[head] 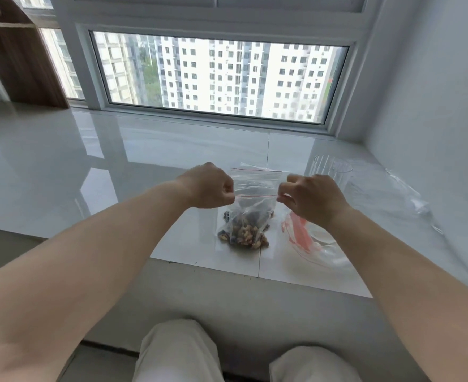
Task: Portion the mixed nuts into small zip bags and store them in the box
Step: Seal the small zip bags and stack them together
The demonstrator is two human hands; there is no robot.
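Nearest of all, two knees (177, 351) in pale trousers sit at the bottom edge, with a grey floor (199, 296) between them and the near edge of a glossy white windowsill (117, 161). Both bare forearms reach forward over that edge.

Just past it, a small clear zip bag (250, 210) hangs between the two hands, its lower part bulging with mixed nuts (245, 234) that rest on or just above the tiled surface; which one cannot be told. The left hand (209, 186) has its fingers curled tight, pinching the bag's left top corner at the red zip line. The right hand (311, 197) pinches the right top corner between thumb and forefinger, the other fingers loosely bent. The zip strip is stretched straight between the two grips, so the bag lies directly between the hands and a little below them.

Beneath the right wrist, to the right of the nuts, lies a flat pile of empty zip bags (307, 238) with red strips, partly hidden by the arm. Behind the held bag another clear bag top (257, 172) with a red line shows. Farther right stands a clear plastic box (332, 170), just beyond the right hand, and near it a crumpled sheet of clear plastic (401, 194) lies close to the right wall.

Farthest off, a wide window (219, 78) shows white tower blocks, and a brown wooden shelf unit (17, 51) stands at far left.
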